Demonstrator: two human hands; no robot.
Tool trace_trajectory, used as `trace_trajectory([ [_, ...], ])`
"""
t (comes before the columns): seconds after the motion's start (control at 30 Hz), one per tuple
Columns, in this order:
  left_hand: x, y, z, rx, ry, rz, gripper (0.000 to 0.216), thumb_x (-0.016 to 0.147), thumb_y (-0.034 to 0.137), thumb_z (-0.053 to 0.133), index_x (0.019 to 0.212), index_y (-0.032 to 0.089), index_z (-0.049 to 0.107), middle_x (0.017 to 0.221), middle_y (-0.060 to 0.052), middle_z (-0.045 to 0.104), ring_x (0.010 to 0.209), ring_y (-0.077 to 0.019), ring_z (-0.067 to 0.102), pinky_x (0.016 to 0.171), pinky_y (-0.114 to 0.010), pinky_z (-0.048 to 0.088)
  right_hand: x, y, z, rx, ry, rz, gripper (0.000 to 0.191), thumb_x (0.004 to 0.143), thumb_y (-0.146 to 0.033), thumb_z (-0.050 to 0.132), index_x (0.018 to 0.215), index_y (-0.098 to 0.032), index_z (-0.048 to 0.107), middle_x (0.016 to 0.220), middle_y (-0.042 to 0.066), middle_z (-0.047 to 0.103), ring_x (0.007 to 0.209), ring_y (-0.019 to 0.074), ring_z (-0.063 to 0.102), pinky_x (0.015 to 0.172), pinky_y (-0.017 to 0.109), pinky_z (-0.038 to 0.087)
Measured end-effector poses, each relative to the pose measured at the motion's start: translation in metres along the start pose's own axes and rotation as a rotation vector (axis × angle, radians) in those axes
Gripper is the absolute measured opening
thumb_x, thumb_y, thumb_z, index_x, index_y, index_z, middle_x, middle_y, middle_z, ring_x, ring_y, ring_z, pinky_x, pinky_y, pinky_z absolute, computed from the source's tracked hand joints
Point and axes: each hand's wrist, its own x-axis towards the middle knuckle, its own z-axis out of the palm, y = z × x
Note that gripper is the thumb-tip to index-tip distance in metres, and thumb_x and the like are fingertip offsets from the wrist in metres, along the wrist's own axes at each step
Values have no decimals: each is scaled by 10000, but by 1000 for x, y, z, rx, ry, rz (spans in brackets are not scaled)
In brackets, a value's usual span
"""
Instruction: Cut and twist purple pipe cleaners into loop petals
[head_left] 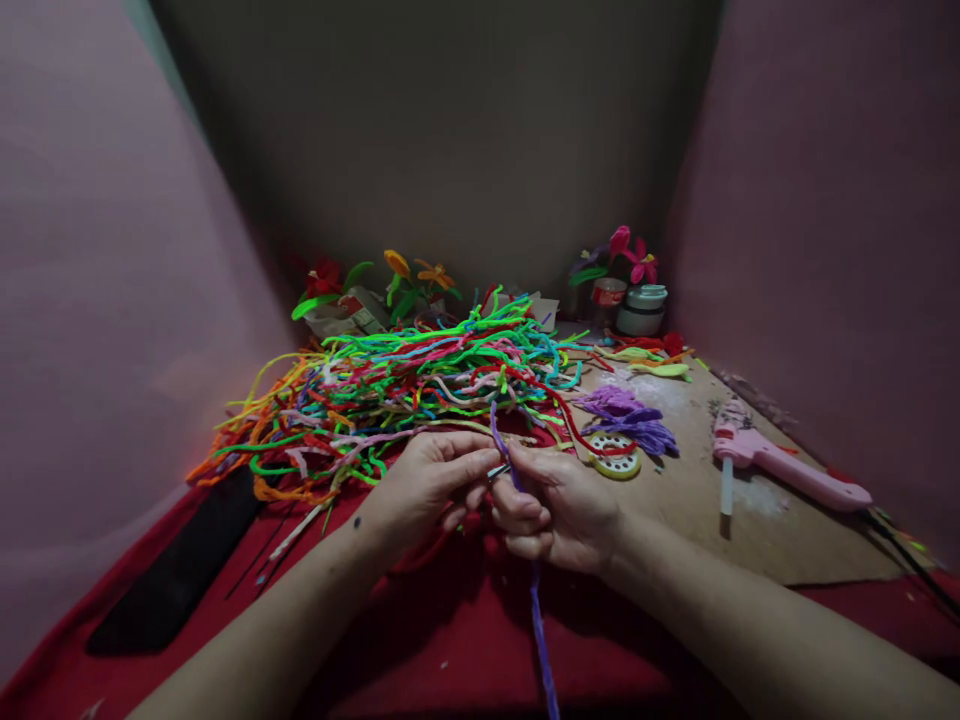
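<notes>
A purple pipe cleaner (539, 630) runs up through my hands from the front edge of the view, its upper end rising above my fingertips. My right hand (562, 505) is closed around it, thumb on top and fingers curled under. From the other side, my left hand (439, 475) pinches at the same stem with thumb and fingers. A small dark, shiny piece (498, 470) shows between the two hands; what it is I cannot make out. Just beyond my fingers lies a big heap of coloured pipe cleaners (442, 350).
On the right, a cardboard sheet (675, 530) carries a pink glue gun (795, 470), a purple pipe-cleaner bundle (634, 418) and a round yellow piece with holes (615, 458). A black flat object (180, 570) lies left. Pipe-cleaner flowers (416, 270) and a lidded jar (642, 310) stand behind.
</notes>
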Motion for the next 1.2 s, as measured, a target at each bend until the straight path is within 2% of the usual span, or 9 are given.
trace_trajectory([
  [0.13, 1, -4, 5, -85, 0, 18, 217, 764, 316, 563, 691, 112, 571, 429, 61, 440, 297, 8, 269, 302, -124, 156, 1, 3, -1, 10, -6, 6, 270, 895, -346, 333, 772, -160, 485, 444, -67, 328, 375, 47, 137, 360, 155, 137],
  [0.4, 1, -7, 2, -64, 20, -28, 218, 755, 303, 568, 670, 106, 533, 485, 32, 496, 336, -8, 353, 309, -116, 211, 4, 4, 0, -56, 106, -58, 123, 798, -266, 529, 782, -151, 489, 493, -63, 417, 377, 23, 239, 375, 156, 173],
  [0.57, 0, -1, 2, 127, 112, 27, 253, 757, 330, 551, 625, 120, 497, 458, 50, 464, 311, -13, 329, 299, -130, 215, 4, 4, 4, -342, 391, -197, 234, 660, -268, 669, 752, -161, 482, 484, -63, 484, 344, 24, 308, 349, 155, 179],
  [0.67, -1, -1, 2, 263, 144, 4, 255, 752, 328, 533, 595, 136, 471, 441, 60, 454, 303, -23, 340, 304, -141, 235, 4, 3, 8, -577, 528, -233, 206, 686, -311, 629, 654, -156, 498, 437, -57, 484, 308, 25, 286, 325, 171, 169],
  [0.8, 1, -10, 0, 374, 111, -9, 204, 755, 301, 483, 615, 153, 463, 445, 69, 438, 326, -41, 354, 327, -157, 256, 3, 4, 11, -820, 591, -271, 258, 732, -265, 576, 516, -148, 499, 403, -47, 468, 329, 27, 331, 346, 177, 209],
  [0.97, 3, -11, -2, 531, 117, 146, 108, 724, 214, 462, 708, 139, 538, 596, 25, 533, 498, -72, 463, 458, -175, 350, 4, 7, 10, -799, 576, -278, 259, 742, -259, 563, 521, -160, 470, 392, -70, 424, 324, 27, 311, 354, 182, 225],
  [1.03, 0, -4, -5, 567, 154, 111, 110, 724, 233, 457, 706, 146, 522, 544, 43, 488, 451, -68, 425, 428, -176, 328, 4, 6, 9, -749, 583, -295, 243, 728, -273, 575, 543, -162, 462, 398, -79, 399, 324, 26, 294, 340, 176, 206],
  [1.1, -4, 6, -11, 585, 182, 5, 149, 755, 299, 427, 726, 164, 483, 469, 75, 394, 371, -63, 345, 370, -177, 277, 5, 4, 8, -637, 576, -284, 216, 715, -291, 584, 586, -166, 463, 399, -91, 371, 313, 22, 248, 320, 170, 166],
  [1.2, -11, 15, -27, 739, 55, -15, 215, 775, 384, 424, 745, 175, 467, 516, 61, 422, 424, -80, 390, 403, -186, 300, 5, 0, 4, -441, 495, -211, 172, 714, -295, 582, 658, -166, 482, 402, -100, 372, 307, 16, 181, 310, 158, 122],
])
